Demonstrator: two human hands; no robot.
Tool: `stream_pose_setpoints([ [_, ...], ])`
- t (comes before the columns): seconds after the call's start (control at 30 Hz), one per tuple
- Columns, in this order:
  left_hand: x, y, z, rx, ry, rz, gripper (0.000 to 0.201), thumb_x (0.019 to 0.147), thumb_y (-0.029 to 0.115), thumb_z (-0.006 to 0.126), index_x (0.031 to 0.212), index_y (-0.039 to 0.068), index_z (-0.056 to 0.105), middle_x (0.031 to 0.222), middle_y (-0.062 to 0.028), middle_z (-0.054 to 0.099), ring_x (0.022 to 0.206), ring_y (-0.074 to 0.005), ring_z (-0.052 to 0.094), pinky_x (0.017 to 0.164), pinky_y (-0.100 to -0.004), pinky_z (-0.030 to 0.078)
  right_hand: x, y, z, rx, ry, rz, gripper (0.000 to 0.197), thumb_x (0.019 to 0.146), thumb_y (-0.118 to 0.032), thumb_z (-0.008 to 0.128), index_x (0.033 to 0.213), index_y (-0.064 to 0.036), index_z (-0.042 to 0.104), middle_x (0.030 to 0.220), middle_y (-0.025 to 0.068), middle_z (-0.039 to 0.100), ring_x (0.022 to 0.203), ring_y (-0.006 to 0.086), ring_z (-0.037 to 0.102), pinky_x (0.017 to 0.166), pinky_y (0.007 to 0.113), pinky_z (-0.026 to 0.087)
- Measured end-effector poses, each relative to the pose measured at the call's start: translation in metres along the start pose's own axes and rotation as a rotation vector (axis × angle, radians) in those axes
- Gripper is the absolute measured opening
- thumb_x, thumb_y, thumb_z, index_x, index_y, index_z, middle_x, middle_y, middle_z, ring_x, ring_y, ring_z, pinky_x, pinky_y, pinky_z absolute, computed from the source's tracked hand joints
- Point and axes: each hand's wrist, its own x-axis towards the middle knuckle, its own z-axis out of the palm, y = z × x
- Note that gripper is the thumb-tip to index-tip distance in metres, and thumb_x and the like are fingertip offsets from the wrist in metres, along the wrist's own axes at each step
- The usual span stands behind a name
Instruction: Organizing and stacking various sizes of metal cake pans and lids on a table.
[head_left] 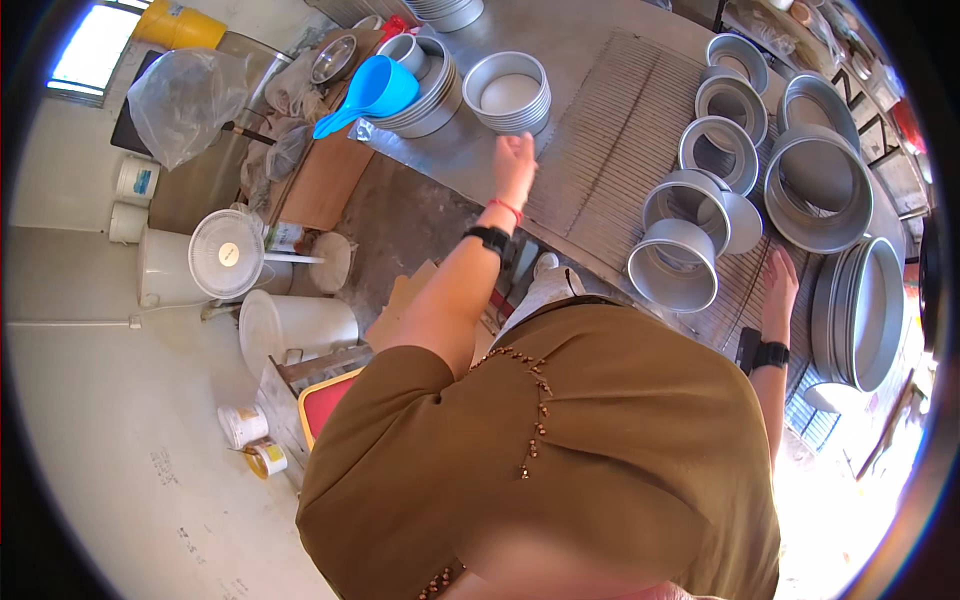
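Whether the left hand (515, 160) touches the nested cake pans (520, 115) is unclear. Near the table's (565, 32) left corner, a blue dipper (382, 86) partly hides a second pan stack (432, 115).

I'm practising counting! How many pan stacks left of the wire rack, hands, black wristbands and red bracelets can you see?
Pan stacks left of the wire rack: 3
Left hand plus right hand: 2
Black wristbands: 2
Red bracelet: 1
Total: 8

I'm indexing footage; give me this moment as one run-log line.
left hand: near stacked round pans | right hand: near large round pan | blue scoop: atop another pan stack
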Motion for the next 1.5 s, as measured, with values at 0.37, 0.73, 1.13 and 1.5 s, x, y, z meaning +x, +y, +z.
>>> stream_pose_setpoints([
  [0.37, 0.173, -0.009, -0.059, 0.569, -0.046, -0.285, 0.038, 0.074, 0.024, 0.065, 0.094, -0.008, 0.063, 0.085, -0.0251, 0.067, 0.068, -0.0339, 0.068, 0.060, -0.0401, 0.055, -0.068, -0.035, 0.013, 0.225, 0.212, -0.035, 0.032, 0.094, -0.020, 0.057, 0.121, -0.0039, 0.058, 0.105, 0.0085, 0.065, 0.093, 0.0164, 0.063, 0.079, 0.029, 0.049],
  [0.73, 0.187, 0.021, -0.078, 1.073, -0.193, 0.110, 0.037, 0.077, 0.035, 0.059, 0.094, 0.004, 0.069, 0.094, -0.0192, 0.068, 0.092, -0.0345, 0.066, 0.078, -0.0421, 0.052, -0.121, -0.098, 0.161, 0.041, 0.195, -0.179, 0.023, 0.095, -0.014, 0.055, 0.114, -0.0009, 0.060, 0.090, 0.0065, 0.066, 0.075, 0.0094, 0.061, 0.069, 0.022, 0.048],
  [1.13, 0.180, 0.050, -0.099, 0.692, -0.365, 0.072, 0.025, 0.074, 0.027, 0.060, 0.070, 0.002, 0.055, 0.060, -0.0130, 0.061, 0.061, -0.0303, 0.063, 0.058, -0.0406, 0.047, -0.125, -0.101, 0.296, -0.284, -0.188, -0.197, 0.019, 0.092, -0.007, 0.054, 0.108, 0.0012, 0.060, 0.086, 0.0076, 0.065, 0.074, 0.0116, 0.061, 0.070, 0.025, 0.050],
  [1.5, 0.152, 0.114, -0.113, -0.055, -0.604, -0.041, 0.019, 0.082, 0.014, 0.062, 0.069, 0.003, 0.054, 0.067, 0.0010, 0.053, 0.061, -0.0062, 0.052, 0.056, -0.0222, 0.047, -0.118, -0.129, 0.359, -0.132, -0.354, -0.051, 0.038, 0.097, -0.022, 0.053, 0.126, 0.0016, 0.047, 0.089, 0.0098, 0.064, 0.076, 0.0145, 0.065, 0.065, 0.025, 0.052],
])
